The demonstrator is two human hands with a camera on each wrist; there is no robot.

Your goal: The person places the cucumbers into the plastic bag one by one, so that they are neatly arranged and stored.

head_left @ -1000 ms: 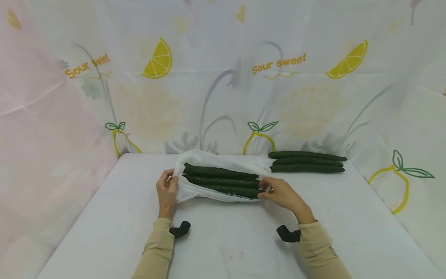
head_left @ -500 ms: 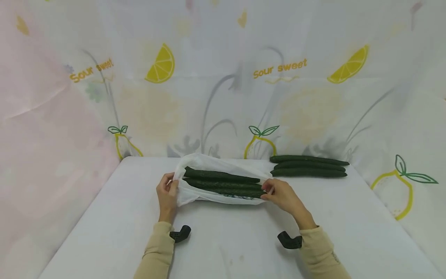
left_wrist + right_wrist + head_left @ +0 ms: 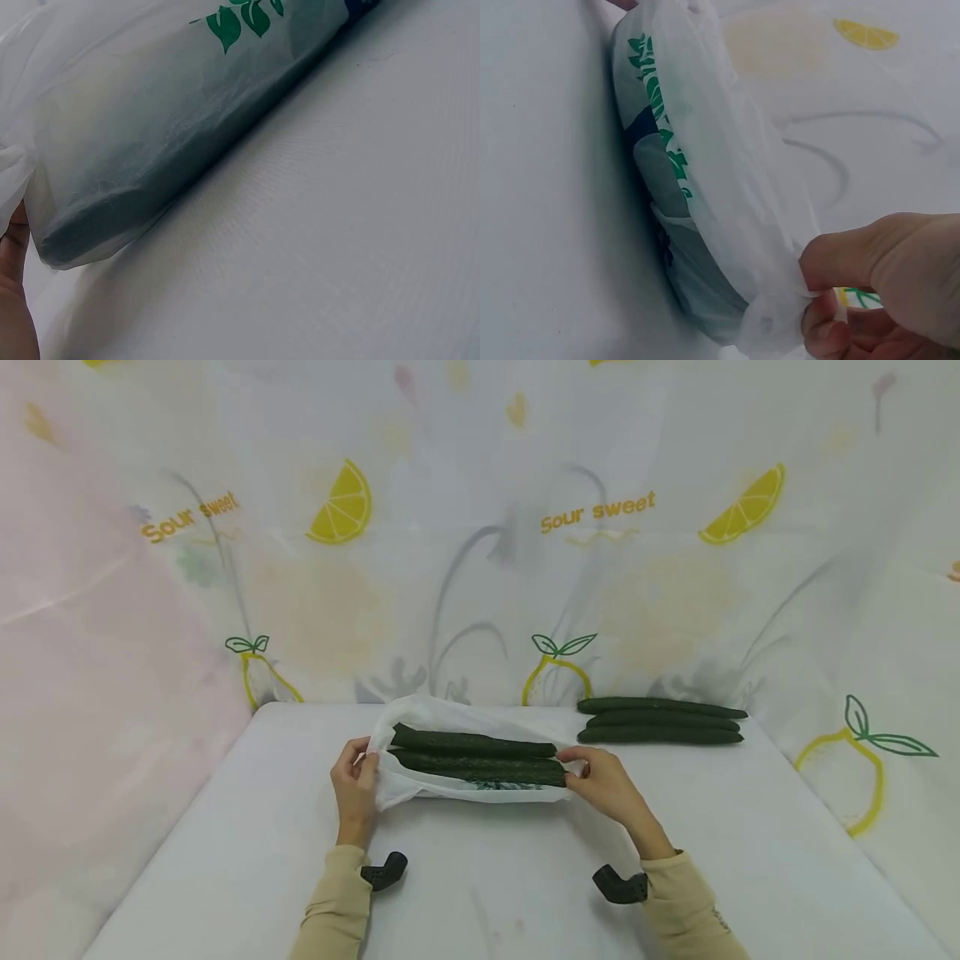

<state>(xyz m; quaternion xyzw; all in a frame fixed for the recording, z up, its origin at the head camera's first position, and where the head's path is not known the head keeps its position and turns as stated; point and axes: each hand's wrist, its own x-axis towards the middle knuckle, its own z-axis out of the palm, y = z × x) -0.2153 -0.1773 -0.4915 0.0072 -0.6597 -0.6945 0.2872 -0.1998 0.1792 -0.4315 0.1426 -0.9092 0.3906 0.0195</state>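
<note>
A thin white plastic bag [image 3: 450, 713] lies mid-table, its mouth spread upward. Two dark green cucumbers [image 3: 480, 767] show side by side inside it. My left hand [image 3: 354, 789] pinches the bag's left edge; the left wrist view catches only part of that hand [image 3: 13, 277] beside the bag, with green leaf print on the plastic. At the opposite end my right hand [image 3: 611, 787] grips the bag's right edge. Close up in the right wrist view, thumb and fingers [image 3: 836, 262] pinch the white plastic, and dark shapes show through the bag's wall.
Several cucumbers [image 3: 660, 722] lie in a row at the table's back right, close to the printed curtain [image 3: 480, 568]. Black wrist cameras [image 3: 386, 871] jut inward from both sleeves. White cloth covers the table [image 3: 480, 877].
The bag's near side has risen over the front cucumber, so two show now where three showed a second ago. Both hands keep their hold on the bag's ends. The head view has shifted slightly.
</note>
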